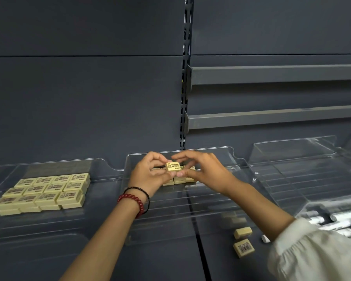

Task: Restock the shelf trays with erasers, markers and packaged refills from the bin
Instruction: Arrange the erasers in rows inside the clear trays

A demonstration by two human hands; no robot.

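Above the middle clear plastic tray (170,211), both grips meet on one small cream rectangular eraser with a dark printed label (173,166); left grip (150,175) pinches its left end, fingers curled over the top; right grip (203,169) pinches the right end the same way; both are grasping it, label facing up, eraser held above the tray floor; directly under it a short row of like cream erasers (179,180) lies toward the back of that tray, partly hidden by fingers, count unclear; left clear plastic tray (49,228) holds a tidy block of cream labelled erasers (43,191), three rows of four, stacked two deep; right clear plastic tray (292,153) sits just beside the middle one; on the dark grey shelf (170,264), in front of the trays, two loose cream erasers (243,232) lie near each other, nearer one barcode up; small white cylinder (265,239) lies just right of them, next to the white sleeve (312,256) on the right arm; clear bin (304,207) at far right holds white cylindrical packs (332,220), type unreadable; red bead bracelet (133,201) and thin black cord (145,192) on the left wrist.
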